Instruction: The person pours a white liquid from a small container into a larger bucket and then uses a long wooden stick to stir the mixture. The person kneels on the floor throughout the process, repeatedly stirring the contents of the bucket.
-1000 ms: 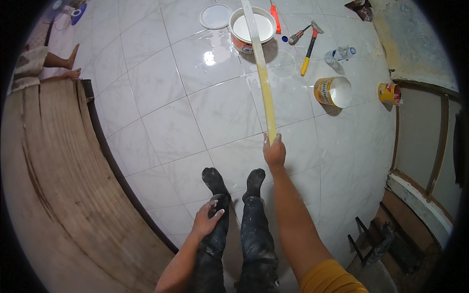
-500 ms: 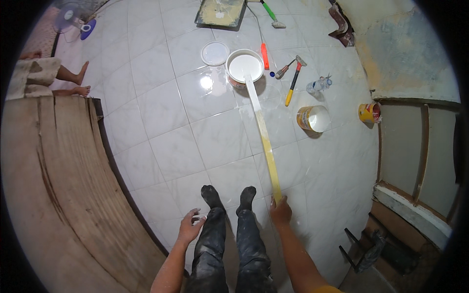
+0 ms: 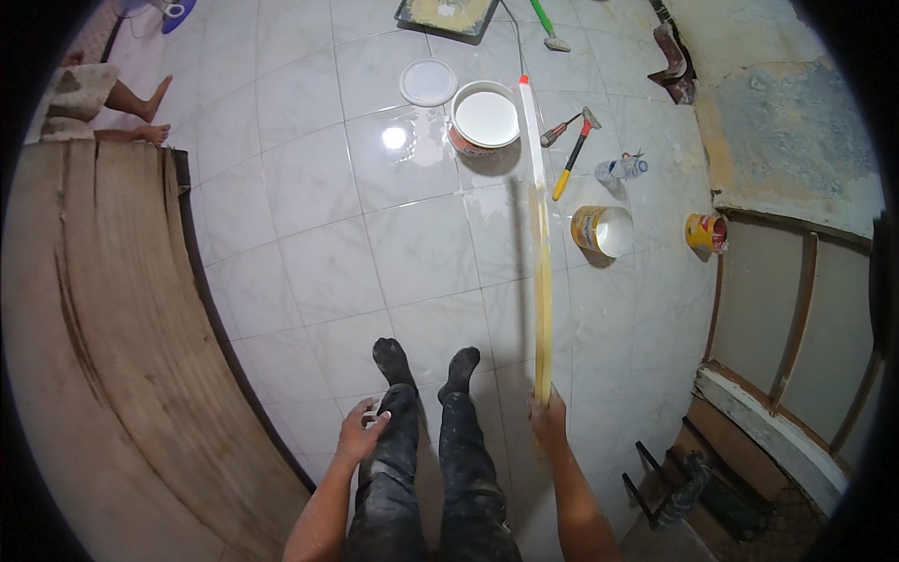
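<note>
My right hand (image 3: pixel 550 420) grips the near end of a long wooden stick (image 3: pixel 543 290). The far part of this stick is coated white, and its tip lies to the right of a white-filled bucket (image 3: pixel 476 145), apart from it. A shadow on the tiles beside the stick shows it is raised off the floor. Empty, with fingers apart and curved, my left hand (image 3: pixel 359 431) is near my left knee. A round white lid (image 3: pixel 429 82) lies just beyond the bucket.
A red-and-yellow-handled scraper (image 3: pixel 571 159), a brush (image 3: pixel 554 134), a plastic bottle (image 3: pixel 623 168) and a yellow tub (image 3: pixel 599 231) are right of the stick. Farther off are a paint tray (image 3: pixel 482 26) and a green-handled tool (image 3: pixel 548 23). A wooden board (image 3: pixel 122 328) and a person's legs (image 3: pixel 140 103) are at left.
The stick's white end has come out of the bucket and swung to the right. My right hand has shifted slightly right; the whole view has tilted a little.
</note>
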`<state>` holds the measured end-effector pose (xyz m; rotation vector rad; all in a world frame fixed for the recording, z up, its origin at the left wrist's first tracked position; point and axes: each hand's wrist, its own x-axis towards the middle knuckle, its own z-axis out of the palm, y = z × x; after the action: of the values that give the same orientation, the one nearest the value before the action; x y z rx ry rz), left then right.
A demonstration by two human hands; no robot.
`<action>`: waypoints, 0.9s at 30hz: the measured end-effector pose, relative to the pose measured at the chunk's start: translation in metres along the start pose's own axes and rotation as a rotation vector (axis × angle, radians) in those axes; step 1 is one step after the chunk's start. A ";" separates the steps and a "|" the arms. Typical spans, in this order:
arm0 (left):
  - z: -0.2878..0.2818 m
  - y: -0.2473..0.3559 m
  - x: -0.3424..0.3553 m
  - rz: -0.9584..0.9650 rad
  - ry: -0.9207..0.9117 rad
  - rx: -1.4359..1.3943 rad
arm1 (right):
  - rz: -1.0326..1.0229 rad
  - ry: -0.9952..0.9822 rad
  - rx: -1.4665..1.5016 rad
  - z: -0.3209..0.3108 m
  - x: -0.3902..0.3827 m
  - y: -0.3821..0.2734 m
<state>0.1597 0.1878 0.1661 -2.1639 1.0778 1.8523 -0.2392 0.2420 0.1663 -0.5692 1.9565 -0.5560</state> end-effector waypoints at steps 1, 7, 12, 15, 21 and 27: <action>0.001 -0.002 0.001 -0.008 -0.004 -0.003 | 0.093 -0.033 0.107 0.006 0.024 0.010; -0.001 -0.001 0.010 -0.039 -0.009 0.023 | -0.382 0.209 -0.058 0.085 0.163 0.020; 0.003 -0.027 0.026 -0.033 -0.031 0.012 | -0.182 0.287 -0.155 0.128 0.223 -0.005; 0.007 -0.040 0.026 -0.062 -0.029 0.002 | -0.136 0.296 -0.203 0.136 0.224 -0.012; 0.011 -0.039 0.028 -0.086 -0.048 0.021 | -0.078 0.320 -0.402 0.110 0.175 0.048; 0.006 -0.007 0.030 -0.005 -0.032 0.007 | -0.015 0.253 -0.450 0.071 0.095 0.081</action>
<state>0.1591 0.1827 0.1354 -2.1232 1.0696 1.8716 -0.2259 0.2383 0.0237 -0.8243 2.3384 -0.1974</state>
